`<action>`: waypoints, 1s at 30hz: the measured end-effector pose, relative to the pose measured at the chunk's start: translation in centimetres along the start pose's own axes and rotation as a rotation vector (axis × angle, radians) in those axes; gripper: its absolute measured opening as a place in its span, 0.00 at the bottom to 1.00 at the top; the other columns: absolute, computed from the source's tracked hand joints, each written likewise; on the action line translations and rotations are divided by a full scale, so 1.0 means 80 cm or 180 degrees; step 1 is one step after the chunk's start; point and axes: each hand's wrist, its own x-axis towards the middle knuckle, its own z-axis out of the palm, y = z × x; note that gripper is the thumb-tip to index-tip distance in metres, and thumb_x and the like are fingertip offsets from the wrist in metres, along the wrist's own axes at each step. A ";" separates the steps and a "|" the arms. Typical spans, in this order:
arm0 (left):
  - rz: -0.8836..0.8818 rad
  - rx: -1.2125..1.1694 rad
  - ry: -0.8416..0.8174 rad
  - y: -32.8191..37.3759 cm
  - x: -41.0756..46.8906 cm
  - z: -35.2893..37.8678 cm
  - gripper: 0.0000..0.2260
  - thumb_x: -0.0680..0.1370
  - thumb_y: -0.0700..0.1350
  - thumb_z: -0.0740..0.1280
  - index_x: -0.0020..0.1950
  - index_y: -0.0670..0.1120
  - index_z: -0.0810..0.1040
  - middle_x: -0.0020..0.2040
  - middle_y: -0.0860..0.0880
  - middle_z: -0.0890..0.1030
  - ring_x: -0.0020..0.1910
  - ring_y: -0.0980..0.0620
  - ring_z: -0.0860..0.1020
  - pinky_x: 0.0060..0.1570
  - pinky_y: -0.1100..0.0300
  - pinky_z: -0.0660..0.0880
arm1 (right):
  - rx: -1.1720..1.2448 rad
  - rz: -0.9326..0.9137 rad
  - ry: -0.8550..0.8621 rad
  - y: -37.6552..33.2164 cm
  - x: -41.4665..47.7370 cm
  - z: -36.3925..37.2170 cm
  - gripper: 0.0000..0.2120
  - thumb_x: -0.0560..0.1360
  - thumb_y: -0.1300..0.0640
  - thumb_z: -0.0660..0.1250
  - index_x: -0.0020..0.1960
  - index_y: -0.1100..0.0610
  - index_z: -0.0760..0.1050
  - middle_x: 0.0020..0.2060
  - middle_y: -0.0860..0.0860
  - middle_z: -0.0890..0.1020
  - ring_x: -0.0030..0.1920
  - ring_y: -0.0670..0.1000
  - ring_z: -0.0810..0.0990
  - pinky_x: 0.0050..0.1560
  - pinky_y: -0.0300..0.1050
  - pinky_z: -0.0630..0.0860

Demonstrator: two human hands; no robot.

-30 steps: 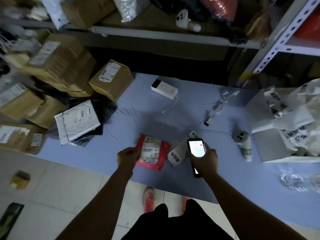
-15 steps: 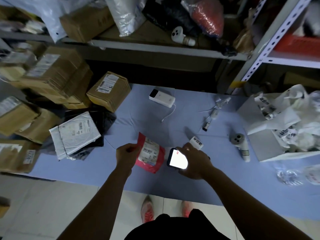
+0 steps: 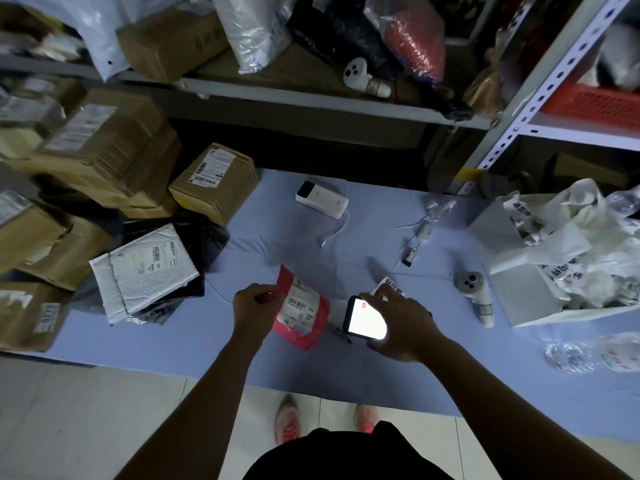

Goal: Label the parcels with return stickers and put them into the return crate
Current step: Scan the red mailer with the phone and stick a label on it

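red parcel (image 3: 304, 315): glossy plastic, paper label | boxes (image 3: 216, 183): matt cardboard | table cover (image 3: 381, 237): smooth matt cloth

Left hand (image 3: 253, 302) forward, pinching; right hand (image 3: 403, 323) forward, curled, palm down.

Blue-covered counter (image 3: 381, 368): cardboard boxes (image 3: 214, 181) and white mailer (image 3: 145, 268) at left; power bank (image 3: 322, 202) centre-back; white carton (image 3: 526, 292), bottle (image 3: 588, 351) right.
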 end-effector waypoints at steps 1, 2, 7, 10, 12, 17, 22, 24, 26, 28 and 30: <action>0.0022 0.0021 -0.0007 0.000 0.000 0.000 0.02 0.74 0.38 0.77 0.43 0.44 0.86 0.38 0.45 0.84 0.35 0.52 0.80 0.29 0.66 0.73 | 0.0009 0.0003 0.0017 0.001 0.000 -0.001 0.43 0.71 0.37 0.73 0.79 0.42 0.56 0.74 0.47 0.66 0.70 0.54 0.71 0.65 0.50 0.73; 0.0105 0.0088 -0.0010 -0.001 0.000 0.000 0.02 0.74 0.38 0.76 0.42 0.44 0.86 0.37 0.45 0.84 0.35 0.52 0.80 0.29 0.67 0.73 | 0.0005 0.0000 0.0031 0.003 0.000 -0.001 0.43 0.71 0.36 0.73 0.79 0.42 0.56 0.74 0.47 0.66 0.69 0.54 0.71 0.64 0.51 0.74; 0.0403 0.0332 -0.0109 -0.002 0.001 0.002 0.03 0.74 0.39 0.77 0.41 0.43 0.85 0.34 0.46 0.82 0.35 0.48 0.81 0.31 0.63 0.76 | -0.0073 -0.0015 0.0035 0.007 -0.004 -0.006 0.42 0.72 0.38 0.72 0.80 0.42 0.56 0.74 0.48 0.66 0.68 0.54 0.72 0.64 0.50 0.73; 0.0272 0.0316 -0.0117 -0.002 0.003 0.006 0.04 0.74 0.38 0.76 0.40 0.45 0.84 0.36 0.45 0.82 0.37 0.44 0.82 0.34 0.55 0.77 | -0.0075 -0.0062 0.0076 0.012 -0.003 -0.003 0.43 0.71 0.36 0.72 0.79 0.42 0.56 0.73 0.47 0.66 0.66 0.54 0.73 0.62 0.49 0.75; 0.0280 0.0306 -0.0122 -0.001 0.003 0.008 0.04 0.74 0.38 0.76 0.40 0.45 0.84 0.35 0.46 0.82 0.38 0.43 0.82 0.35 0.54 0.78 | -0.0066 -0.0063 0.0048 0.016 -0.003 -0.001 0.44 0.70 0.36 0.72 0.79 0.42 0.56 0.73 0.47 0.66 0.67 0.54 0.74 0.63 0.49 0.75; 0.0411 0.0390 -0.0111 0.004 -0.002 0.007 0.07 0.74 0.38 0.76 0.39 0.47 0.83 0.34 0.46 0.82 0.35 0.47 0.81 0.33 0.59 0.78 | -0.0050 0.0023 0.0061 0.030 -0.007 0.010 0.44 0.69 0.36 0.72 0.78 0.41 0.55 0.75 0.48 0.65 0.67 0.56 0.74 0.62 0.51 0.76; 0.0309 0.0470 -0.0050 0.003 0.000 0.008 0.05 0.74 0.39 0.76 0.40 0.46 0.84 0.36 0.47 0.82 0.38 0.44 0.82 0.36 0.52 0.79 | 0.0115 0.0102 0.0151 0.048 -0.011 0.019 0.43 0.68 0.37 0.73 0.78 0.40 0.57 0.73 0.46 0.67 0.60 0.51 0.77 0.54 0.44 0.78; 0.0405 0.0663 -0.0034 0.002 0.000 0.008 0.04 0.75 0.39 0.75 0.41 0.44 0.84 0.36 0.48 0.83 0.39 0.43 0.83 0.38 0.48 0.81 | 0.0351 0.0310 0.0208 0.058 -0.013 0.029 0.43 0.68 0.37 0.74 0.77 0.41 0.60 0.69 0.46 0.69 0.60 0.51 0.76 0.50 0.42 0.78; 0.0456 0.0944 0.0040 0.003 -0.001 0.007 0.03 0.76 0.40 0.73 0.43 0.43 0.84 0.37 0.48 0.84 0.38 0.45 0.82 0.38 0.50 0.81 | 0.0710 0.0719 0.0352 0.070 -0.014 0.047 0.43 0.68 0.37 0.75 0.78 0.44 0.61 0.66 0.48 0.71 0.58 0.51 0.76 0.50 0.42 0.77; 0.0409 0.1305 0.0168 0.001 0.001 0.005 0.03 0.77 0.43 0.73 0.46 0.44 0.84 0.38 0.48 0.84 0.36 0.49 0.81 0.35 0.57 0.77 | 0.1000 0.1159 0.0495 0.085 -0.017 0.071 0.44 0.68 0.37 0.76 0.77 0.49 0.64 0.64 0.52 0.73 0.57 0.52 0.77 0.50 0.43 0.75; 0.0280 0.1608 0.0195 -0.006 0.004 0.003 0.05 0.77 0.43 0.72 0.50 0.44 0.83 0.40 0.47 0.84 0.36 0.50 0.80 0.33 0.61 0.73 | 0.1147 0.1494 0.0530 0.099 -0.020 0.096 0.43 0.68 0.39 0.77 0.77 0.52 0.66 0.64 0.54 0.74 0.59 0.55 0.77 0.50 0.45 0.77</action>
